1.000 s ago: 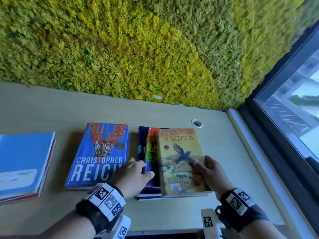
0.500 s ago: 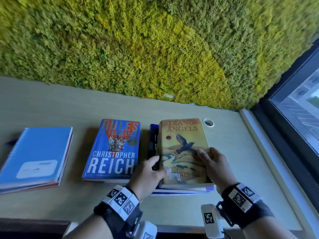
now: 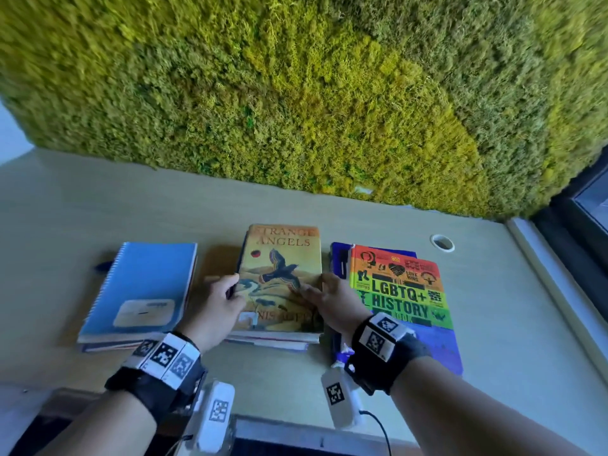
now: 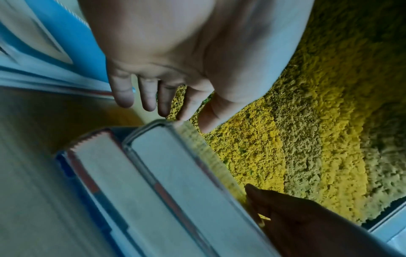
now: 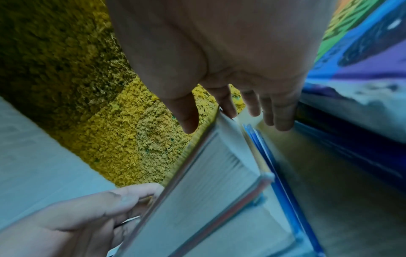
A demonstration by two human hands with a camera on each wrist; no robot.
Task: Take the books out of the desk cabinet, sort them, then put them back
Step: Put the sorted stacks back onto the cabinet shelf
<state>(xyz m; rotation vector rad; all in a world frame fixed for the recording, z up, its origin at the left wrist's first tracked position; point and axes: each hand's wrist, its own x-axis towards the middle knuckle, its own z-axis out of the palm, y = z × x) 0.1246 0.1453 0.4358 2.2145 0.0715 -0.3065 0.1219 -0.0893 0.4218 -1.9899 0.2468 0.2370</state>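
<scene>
The Strange Angels book sits on top of another book mid-tabletop, so it's a two-book stack. Left hand has its grip on the left edge, thumb on the cover, and right hand pinches the right edge the same way. Rainbow history book lies just to the right on a blue one, blue notebook off to the left. Moss wall behind.
</scene>
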